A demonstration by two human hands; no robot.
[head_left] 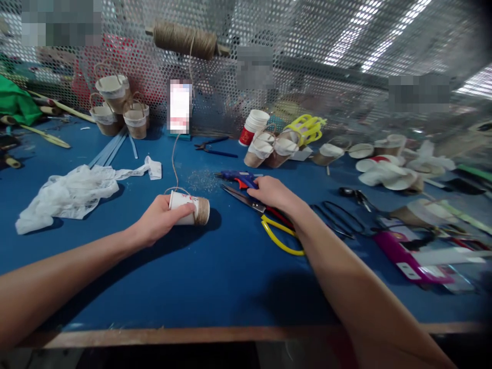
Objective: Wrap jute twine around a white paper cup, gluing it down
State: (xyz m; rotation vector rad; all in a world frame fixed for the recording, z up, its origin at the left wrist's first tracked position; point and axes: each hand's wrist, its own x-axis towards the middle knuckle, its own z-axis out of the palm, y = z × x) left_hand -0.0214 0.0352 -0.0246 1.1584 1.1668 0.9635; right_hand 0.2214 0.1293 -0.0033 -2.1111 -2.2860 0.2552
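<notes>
My left hand [165, 218] grips a white paper cup [186, 215] lying on its side, thumb across its printed wall. Brown twine [201, 211] is wound in a band round one end of the cup, and a loose strand [174, 164] runs up behind it. My right hand [271, 190] is closed on the handle of a blue glue gun [240, 177] with a red trigger; the nozzle points left. Just below that hand lie scissors [249, 200] with a yellow handle loop, partly hidden by my forearm.
A twine spool [184, 40] hangs on the mesh wall above a lit phone [180, 107]. White lace [69, 195] is heaped at left. Twine-wrapped cups [113, 92] stand at back left, more cups [282, 148] behind the glue gun. Pliers [217, 148] and a purple packet [409, 259] also lie here.
</notes>
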